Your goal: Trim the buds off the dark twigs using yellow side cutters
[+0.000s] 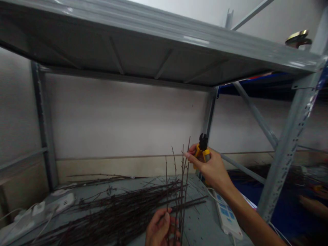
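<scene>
Several thin dark twigs [182, 177] stand roughly upright, with my left hand [162, 228] closed round their lower part at the bottom of the view. My right hand [208, 165] is higher and to the right, wrapped round yellow-handled cutters [203, 148] whose black jaws point up. Its thumb and forefinger touch the upper part of one twig. A large pile of dark twigs [110, 215] lies on the grey shelf surface [202, 227] to the left and behind my left hand.
Power strips [228, 215] [61, 202] lie on the shelf at right and left, with white cables. A grey metal shelf [164, 30] spans overhead, with an upright post [289, 147] at right. Another person's hand [314, 206] shows blurred at the far right.
</scene>
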`<state>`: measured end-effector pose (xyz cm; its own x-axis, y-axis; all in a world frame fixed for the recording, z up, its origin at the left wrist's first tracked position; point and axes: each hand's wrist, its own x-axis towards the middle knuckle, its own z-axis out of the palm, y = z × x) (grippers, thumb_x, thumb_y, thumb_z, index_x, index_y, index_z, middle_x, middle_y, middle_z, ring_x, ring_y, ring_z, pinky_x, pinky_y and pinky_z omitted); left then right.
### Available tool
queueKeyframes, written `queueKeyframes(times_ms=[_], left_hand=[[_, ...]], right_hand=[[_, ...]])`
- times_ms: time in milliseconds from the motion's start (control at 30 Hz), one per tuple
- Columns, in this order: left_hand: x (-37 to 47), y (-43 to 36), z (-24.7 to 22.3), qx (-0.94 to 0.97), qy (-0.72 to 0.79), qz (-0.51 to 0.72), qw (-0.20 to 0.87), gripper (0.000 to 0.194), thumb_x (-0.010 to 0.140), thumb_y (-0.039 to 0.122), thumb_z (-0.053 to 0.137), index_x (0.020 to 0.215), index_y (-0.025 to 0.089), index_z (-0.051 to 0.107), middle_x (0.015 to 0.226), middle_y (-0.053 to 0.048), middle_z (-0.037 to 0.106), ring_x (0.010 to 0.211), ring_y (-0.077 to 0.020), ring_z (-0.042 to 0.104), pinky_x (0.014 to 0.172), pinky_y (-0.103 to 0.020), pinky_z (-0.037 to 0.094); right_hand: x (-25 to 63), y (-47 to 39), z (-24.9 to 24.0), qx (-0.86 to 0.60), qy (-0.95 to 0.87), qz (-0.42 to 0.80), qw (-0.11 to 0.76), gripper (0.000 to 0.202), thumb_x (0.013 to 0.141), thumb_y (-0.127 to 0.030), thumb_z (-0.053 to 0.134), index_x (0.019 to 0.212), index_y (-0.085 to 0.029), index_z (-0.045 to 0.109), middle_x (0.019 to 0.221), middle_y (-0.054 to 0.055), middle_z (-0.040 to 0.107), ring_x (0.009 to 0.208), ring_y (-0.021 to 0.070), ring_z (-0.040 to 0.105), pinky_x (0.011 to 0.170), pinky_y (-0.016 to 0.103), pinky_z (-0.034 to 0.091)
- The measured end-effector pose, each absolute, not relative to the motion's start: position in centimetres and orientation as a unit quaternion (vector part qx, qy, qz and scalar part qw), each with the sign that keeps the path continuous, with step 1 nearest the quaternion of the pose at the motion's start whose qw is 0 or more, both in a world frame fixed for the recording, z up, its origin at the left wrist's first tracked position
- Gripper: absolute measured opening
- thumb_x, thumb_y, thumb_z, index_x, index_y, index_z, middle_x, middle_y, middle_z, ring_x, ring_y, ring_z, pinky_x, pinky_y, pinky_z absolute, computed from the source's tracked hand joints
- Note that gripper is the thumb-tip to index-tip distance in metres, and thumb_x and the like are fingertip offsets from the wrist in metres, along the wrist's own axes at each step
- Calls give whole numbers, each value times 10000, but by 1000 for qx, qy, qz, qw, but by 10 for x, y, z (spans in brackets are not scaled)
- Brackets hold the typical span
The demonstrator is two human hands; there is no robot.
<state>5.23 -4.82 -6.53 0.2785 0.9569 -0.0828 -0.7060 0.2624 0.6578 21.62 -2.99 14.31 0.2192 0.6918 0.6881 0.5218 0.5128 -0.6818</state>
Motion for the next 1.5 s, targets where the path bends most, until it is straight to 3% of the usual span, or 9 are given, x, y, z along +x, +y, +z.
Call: queueKeyframes(times_ms=[67, 167, 267, 367, 533, 733, 1067, 1333, 1500], left_hand=[[48, -54, -59, 250, 245, 559, 751, 512, 599, 484, 921, 953, 168, 729, 786, -64, 712, 664, -189, 675, 482, -222, 467], [41, -61, -52, 258, 232, 585, 733, 404, 700, 421, 878, 967, 150, 743, 886, -88, 701, 848, -208, 667, 649, -268, 553], [33, -62, -48, 289, 203, 596, 721, 331, 766, 349, 840, 1007, 142, 748, 838, -57, 668, 810, -168, 635, 830, -348, 566], [25, -57, -51, 318, 196, 575, 728, 351, 766, 298, 838, 1068, 147, 741, 839, -60, 702, 790, -166, 656, 887, -367, 544], [18, -43, -75, 403, 205, 526, 720, 373, 706, 174, 859, 1061, 133, 753, 1053, -135, 752, 989, -232, 686, 986, -368, 485], [27, -42, -102, 483, 223, 463, 709, 297, 662, 184, 874, 935, 140, 766, 1069, -139, 761, 999, -254, 678, 897, -340, 502], [45, -61, -95, 456, 212, 440, 744, 342, 637, 240, 914, 927, 142, 760, 928, -99, 760, 844, -204, 678, 850, -317, 498], [39, -61, -97, 427, 187, 436, 770, 361, 680, 208, 879, 1022, 143, 784, 1095, -129, 755, 1012, -238, 674, 987, -363, 472], [35, -63, -99, 429, 177, 403, 789, 498, 633, 172, 897, 1110, 174, 756, 1015, -109, 747, 929, -223, 687, 893, -337, 506]], right_hand=[[223, -30, 139, -494, -609, 76, 616, 360, 748, -500, 782, 897, -200, 650, 815, 62, 687, 713, 223, 637, 638, 357, 513], [231, -32, 133, -498, -586, 84, 634, 370, 728, -509, 809, 886, -213, 651, 776, 42, 673, 683, 218, 632, 635, 365, 528], [237, -37, 129, -504, -566, 84, 647, 343, 709, -478, 837, 858, -230, 652, 733, 20, 661, 653, 206, 629, 610, 351, 532], [241, -41, 128, -497, -553, 80, 664, 313, 702, -412, 854, 853, -228, 650, 712, 11, 659, 631, 191, 630, 583, 328, 531], [239, -43, 133, -451, -562, 66, 690, 278, 713, -314, 839, 852, -199, 628, 714, 6, 641, 610, 173, 633, 587, 325, 542], [232, -42, 141, -444, -563, 49, 695, 271, 699, -284, 833, 821, -194, 607, 710, 6, 634, 600, 154, 626, 586, 308, 539], [239, -35, 142, -452, -572, 27, 684, 254, 726, -284, 827, 841, -195, 619, 720, -8, 624, 600, 141, 620, 580, 296, 540], [247, -31, 151, -430, -574, 10, 697, 255, 723, -231, 832, 837, -189, 608, 726, 1, 630, 591, 144, 634, 558, 286, 529], [250, -26, 157, -414, -593, -1, 691, 251, 743, -237, 825, 850, -200, 601, 741, -8, 620, 592, 133, 619, 559, 279, 526]])
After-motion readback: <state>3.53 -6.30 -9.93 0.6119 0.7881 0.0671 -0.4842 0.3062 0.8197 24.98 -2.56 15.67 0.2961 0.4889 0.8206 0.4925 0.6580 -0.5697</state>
